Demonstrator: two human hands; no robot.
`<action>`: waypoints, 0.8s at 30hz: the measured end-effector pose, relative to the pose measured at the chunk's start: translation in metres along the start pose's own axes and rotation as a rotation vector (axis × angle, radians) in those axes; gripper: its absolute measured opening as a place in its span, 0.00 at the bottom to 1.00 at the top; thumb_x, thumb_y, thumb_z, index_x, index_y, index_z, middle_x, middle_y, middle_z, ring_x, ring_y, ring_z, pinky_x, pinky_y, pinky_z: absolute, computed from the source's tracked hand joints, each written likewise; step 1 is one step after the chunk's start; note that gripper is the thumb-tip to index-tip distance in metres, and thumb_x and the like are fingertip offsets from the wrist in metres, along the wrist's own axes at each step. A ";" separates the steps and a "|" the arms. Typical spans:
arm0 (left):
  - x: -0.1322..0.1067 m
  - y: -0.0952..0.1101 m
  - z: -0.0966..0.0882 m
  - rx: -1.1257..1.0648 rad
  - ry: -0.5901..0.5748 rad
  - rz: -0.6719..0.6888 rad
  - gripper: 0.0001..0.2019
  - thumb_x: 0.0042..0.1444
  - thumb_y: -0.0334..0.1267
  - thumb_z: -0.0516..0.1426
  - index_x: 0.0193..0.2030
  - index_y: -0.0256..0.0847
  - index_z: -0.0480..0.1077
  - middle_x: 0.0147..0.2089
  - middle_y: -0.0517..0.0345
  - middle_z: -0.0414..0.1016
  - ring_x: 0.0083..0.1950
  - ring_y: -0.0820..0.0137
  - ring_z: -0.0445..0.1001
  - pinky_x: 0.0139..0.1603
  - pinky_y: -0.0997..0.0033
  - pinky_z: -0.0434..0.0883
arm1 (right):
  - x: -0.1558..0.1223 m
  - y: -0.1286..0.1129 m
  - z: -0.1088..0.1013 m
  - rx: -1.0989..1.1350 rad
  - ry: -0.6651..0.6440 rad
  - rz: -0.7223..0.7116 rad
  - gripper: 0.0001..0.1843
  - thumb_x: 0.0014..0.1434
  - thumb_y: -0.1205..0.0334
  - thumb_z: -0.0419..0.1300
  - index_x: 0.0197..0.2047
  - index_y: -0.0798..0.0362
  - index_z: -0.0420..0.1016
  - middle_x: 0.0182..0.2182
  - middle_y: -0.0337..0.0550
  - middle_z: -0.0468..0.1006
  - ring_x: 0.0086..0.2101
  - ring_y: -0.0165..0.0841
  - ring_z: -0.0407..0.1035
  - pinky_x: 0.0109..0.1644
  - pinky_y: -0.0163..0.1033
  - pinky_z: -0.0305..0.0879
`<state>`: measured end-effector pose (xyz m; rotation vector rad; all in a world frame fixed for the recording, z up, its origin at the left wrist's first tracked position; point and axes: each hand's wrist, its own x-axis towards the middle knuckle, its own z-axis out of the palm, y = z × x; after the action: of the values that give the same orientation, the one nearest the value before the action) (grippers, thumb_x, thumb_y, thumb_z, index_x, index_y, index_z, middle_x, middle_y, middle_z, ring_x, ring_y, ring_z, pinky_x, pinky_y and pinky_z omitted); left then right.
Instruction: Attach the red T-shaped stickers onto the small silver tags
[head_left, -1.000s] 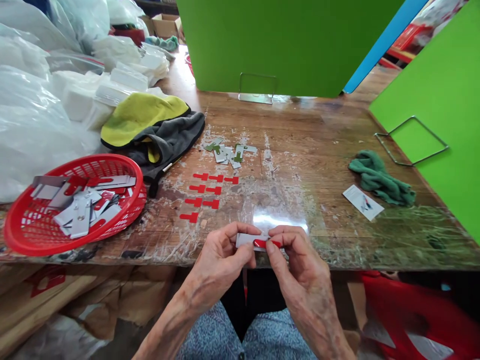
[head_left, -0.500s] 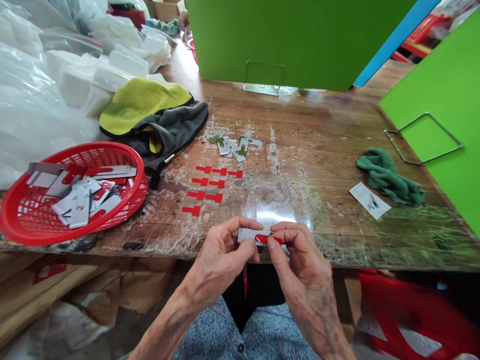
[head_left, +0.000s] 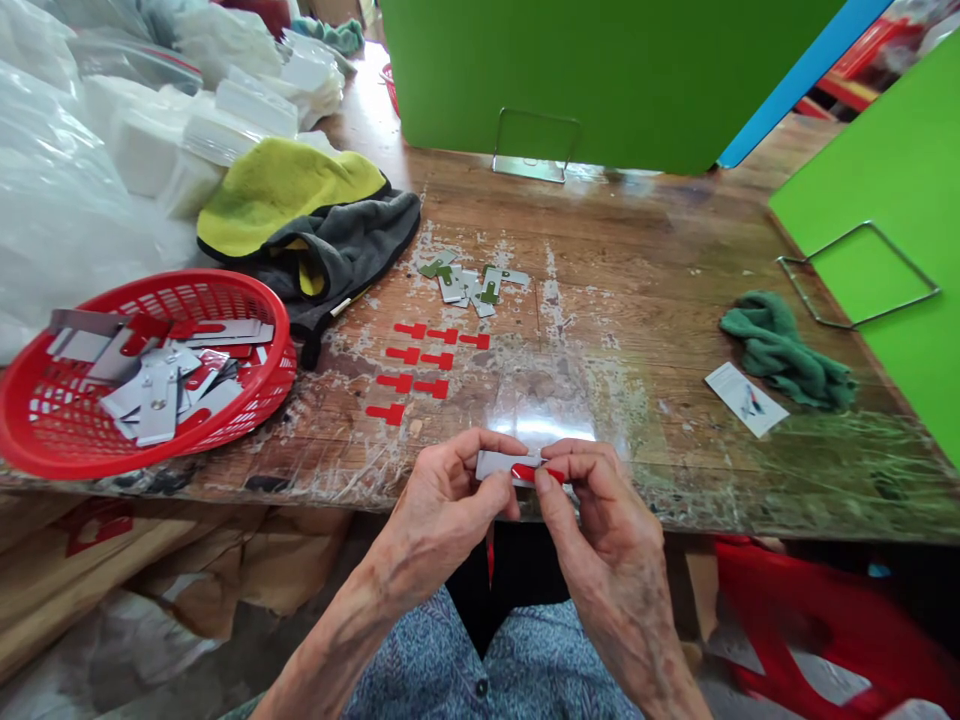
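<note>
Near the table's front edge, my left hand [head_left: 457,490] pinches a small light-grey flat strip [head_left: 491,463] by its left part. Opposite it, my right hand [head_left: 600,505] pinches a red T-shaped piece [head_left: 527,472] with a rounded tip, lying against the strip's right end. Fingertips hide part of both pieces. Beyond my hands lie several red T-shaped pieces [head_left: 430,388] in short rows. Farther back is a loose pile of grey strips with green pieces [head_left: 469,287]. A red plastic basket [head_left: 281,385] on the left holds many grey strips and red pieces.
A yellow-and-grey cloth [head_left: 292,200] lies behind the basket, with plastic bags [head_left: 67,190] further left. On the right are a printed card [head_left: 745,399] and a green cloth [head_left: 784,350]. Green boards [head_left: 615,80] with wire stands rise at the back and right.
The view has shifted slightly, so the table things sit a little higher in the picture. Both hands keep the same hold on the strip and red piece.
</note>
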<state>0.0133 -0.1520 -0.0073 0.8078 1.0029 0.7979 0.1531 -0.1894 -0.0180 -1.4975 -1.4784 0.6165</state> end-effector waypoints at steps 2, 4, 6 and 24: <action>0.000 0.000 0.000 0.006 0.004 -0.001 0.09 0.50 0.35 0.60 0.39 0.38 0.73 0.22 0.65 0.72 0.25 0.77 0.68 0.28 0.77 0.63 | 0.000 0.000 0.000 0.009 -0.005 0.007 0.07 0.66 0.69 0.56 0.36 0.49 0.69 0.39 0.41 0.72 0.41 0.33 0.71 0.44 0.41 0.68; 0.001 0.000 0.000 0.007 0.005 0.000 0.08 0.50 0.34 0.60 0.39 0.38 0.73 0.22 0.65 0.73 0.25 0.77 0.68 0.29 0.77 0.63 | -0.001 0.000 0.001 0.012 -0.010 0.017 0.07 0.66 0.68 0.56 0.36 0.49 0.69 0.39 0.41 0.72 0.41 0.33 0.71 0.44 0.42 0.68; 0.001 0.000 -0.001 0.005 0.001 0.001 0.08 0.50 0.34 0.60 0.39 0.38 0.73 0.22 0.65 0.73 0.25 0.77 0.68 0.29 0.78 0.63 | -0.001 0.001 0.001 0.017 -0.009 0.021 0.06 0.65 0.68 0.56 0.36 0.49 0.70 0.39 0.41 0.72 0.41 0.34 0.71 0.44 0.42 0.68; -0.001 -0.002 -0.003 -0.015 0.011 -0.011 0.09 0.50 0.35 0.62 0.39 0.38 0.73 0.23 0.64 0.72 0.25 0.77 0.68 0.29 0.77 0.63 | 0.001 -0.002 0.004 -0.003 0.003 0.046 0.06 0.65 0.67 0.57 0.34 0.49 0.70 0.37 0.41 0.74 0.40 0.35 0.72 0.43 0.43 0.69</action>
<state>0.0108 -0.1526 -0.0093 0.7848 1.0094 0.8002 0.1490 -0.1879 -0.0180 -1.5376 -1.4467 0.6389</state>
